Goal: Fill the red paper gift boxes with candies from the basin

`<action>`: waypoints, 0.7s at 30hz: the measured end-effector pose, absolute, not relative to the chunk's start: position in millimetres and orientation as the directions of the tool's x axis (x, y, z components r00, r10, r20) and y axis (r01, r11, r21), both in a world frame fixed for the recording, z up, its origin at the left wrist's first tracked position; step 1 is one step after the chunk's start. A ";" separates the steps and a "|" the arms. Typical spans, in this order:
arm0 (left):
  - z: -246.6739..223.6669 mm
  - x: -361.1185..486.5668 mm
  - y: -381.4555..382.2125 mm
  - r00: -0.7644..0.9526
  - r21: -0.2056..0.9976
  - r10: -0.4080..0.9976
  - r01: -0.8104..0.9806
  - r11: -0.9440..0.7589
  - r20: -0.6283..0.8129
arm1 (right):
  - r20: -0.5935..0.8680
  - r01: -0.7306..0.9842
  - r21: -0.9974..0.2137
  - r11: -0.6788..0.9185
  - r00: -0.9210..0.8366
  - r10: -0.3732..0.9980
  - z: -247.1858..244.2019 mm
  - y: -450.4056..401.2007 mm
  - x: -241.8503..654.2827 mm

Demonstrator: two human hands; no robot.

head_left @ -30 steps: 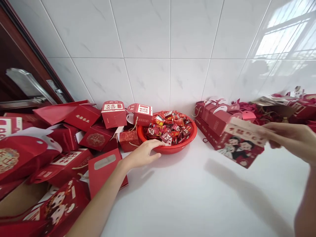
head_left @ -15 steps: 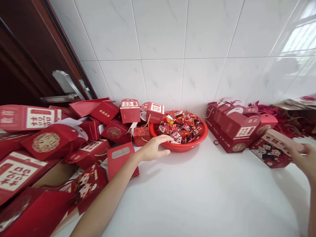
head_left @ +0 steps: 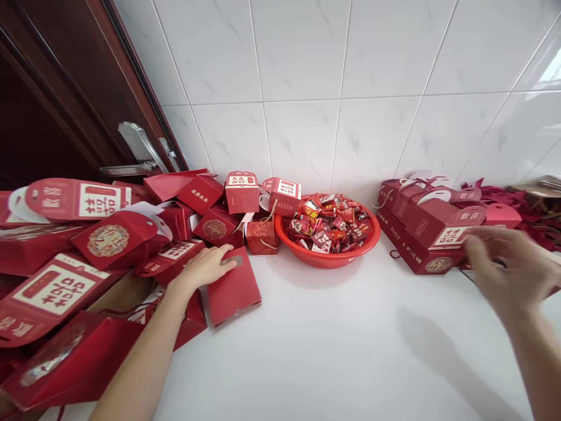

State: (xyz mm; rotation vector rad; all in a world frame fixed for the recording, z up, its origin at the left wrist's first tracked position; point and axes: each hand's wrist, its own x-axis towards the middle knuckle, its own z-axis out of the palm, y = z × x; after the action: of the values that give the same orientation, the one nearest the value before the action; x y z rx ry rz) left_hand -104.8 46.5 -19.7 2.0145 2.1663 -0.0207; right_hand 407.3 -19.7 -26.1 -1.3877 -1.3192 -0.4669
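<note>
My left hand [head_left: 205,269] lies over the top edge of a flat red carton [head_left: 236,295] with a handle slot. Its thumb and fingers are apart, and I see no firm grip. My right hand [head_left: 511,266] hovers at the right, thumb and curved fingers apart, with nothing visible between them. Behind it stands a row of red gift boxes [head_left: 438,222]. The printed box with cartoon figures [head_left: 468,273] is mostly hidden behind this hand. Between the hands, a red plastic basket [head_left: 326,257] holds wrapped candies [head_left: 331,225].
Red gift boxes [head_left: 105,240] are heaped along the left side. A small patterned red box [head_left: 262,237] touches the basket's left side. Dark red ribbons or bags [head_left: 504,196] lie at the far right. A white tiled wall [head_left: 302,146] and a brown door [head_left: 65,88] stand behind.
My left hand has moved left from the candy basket onto the flat red carton. My right hand has come off the printed box and shifted left and up. The view has turned slightly.
</note>
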 end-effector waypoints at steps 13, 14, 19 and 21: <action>-58.9 -56.2 7.4 0.133 0.666 0.980 0.746 -0.003 -0.145 | -0.129 0.722 -0.651 0.234 -0.410 0.903 -83.5 13.2 220.9; -59.3 -58.3 2.5 0.131 0.695 0.976 0.718 0.027 -0.173 | -0.142 0.696 -0.684 0.216 -0.419 0.897 -87.5 14.4 219.7; -56.1 -71.9 -19.0 0.145 0.820 0.938 0.539 0.193 -0.316 | -0.126 0.490 -0.862 0.132 -0.459 0.879 -91.2 14.5 225.0; -55.8 -74.2 -23.7 0.199 0.854 0.912 0.465 0.234 -0.359 | -0.042 0.333 -0.934 0.131 -0.464 0.885 -80.9 13.8 228.6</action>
State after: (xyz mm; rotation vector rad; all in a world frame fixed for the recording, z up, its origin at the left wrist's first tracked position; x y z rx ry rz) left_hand -74.2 -23.7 -55.8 1.3927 1.4289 0.5229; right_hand 228.6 13.8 -80.9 -1.1698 -1.8730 1.3263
